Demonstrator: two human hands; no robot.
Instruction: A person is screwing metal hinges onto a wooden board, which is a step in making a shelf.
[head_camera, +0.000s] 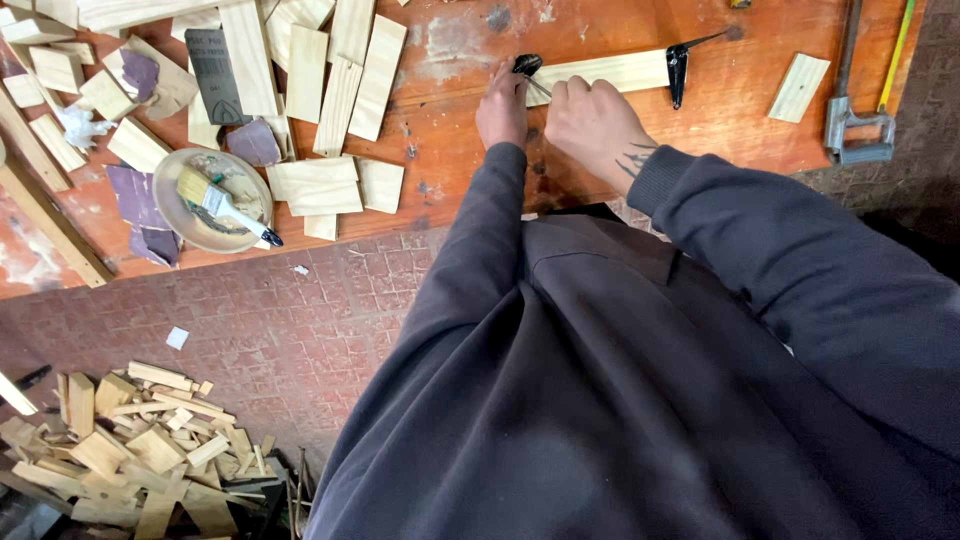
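- Pale pine makes up the wood strip (600, 72) that both hands work on; it lies flat on the orange-red workbench (450, 150), near its far edge, running left to right.
- A black clip (678, 72) grips the strip's right end, with a thin dark arm pointing away up to the right.
- At the strip's left end sits a small dark rounded tool head (526, 65), and a thin metal shaft seems to run from it toward the fingers; what it is exactly I cannot tell.
- The left hand (503, 108) rests on the bench just beside that left end, fingers curled in, touching the dark piece; whether it truly pinches it is hidden.
- The right hand (592, 118) is closed into a loose fist against the strip's near edge, apparently holding the thin shaft.
- The strip looks light, stiff and dry, with a smooth planed face; it is likely to slide on the bench unless pressed down, and is best held by its long edges near the middle.
- A shallow round dish (168, 195) stands at the bench's left, holding a flat brush (215, 202) with a dark handle and some pale residue.
- Around it lie loose pine blocks (330, 85) and purple sandpaper scraps (135, 195).
- On the floor, lower left, is a heap of offcuts (140, 450).
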